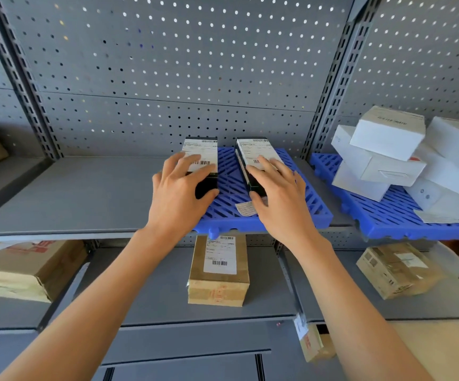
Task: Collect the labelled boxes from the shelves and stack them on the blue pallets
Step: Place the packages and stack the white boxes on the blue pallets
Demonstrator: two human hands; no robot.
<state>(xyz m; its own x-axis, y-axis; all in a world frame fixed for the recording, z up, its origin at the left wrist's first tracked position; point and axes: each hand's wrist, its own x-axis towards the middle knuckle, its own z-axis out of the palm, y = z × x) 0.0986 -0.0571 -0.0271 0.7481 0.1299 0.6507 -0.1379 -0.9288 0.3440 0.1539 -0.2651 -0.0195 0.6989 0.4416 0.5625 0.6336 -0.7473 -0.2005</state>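
I have both hands up on the upper shelf [71, 193], each laid over a slim black box with a white barcode label on top. My left hand [180, 185] is spread across the left black box [201, 163], thumb tucked against its near end, fingers flat on the label; it rests on the box but does not look closed round it. My right hand [278, 193] covers the right black box [253, 160] the same way, fingers splayed, thumb at the near end. Both boxes lie side by side, a little apart, on the centre blue pallet [300, 204]; the left one sits at the pallet's left edge.

These boxes look rigid, light and smooth-sided, probably a bit slippery on the glossy faces. I would pinch each across its narrow width, thumb on one long side and fingers on the other, and avoid dragging on the paper label, which could peel. A loose slip of paper [246, 209] lies on the pallet just near my right thumb.

To the right, a second blue pallet [388, 224] carries an untidy heap of white boxes [388, 133], some tilted on one another. On the lower shelf, a brown labelled carton [218, 270] sits below the centre pallet, with further cartons at the left [27, 268] and right [396, 268].
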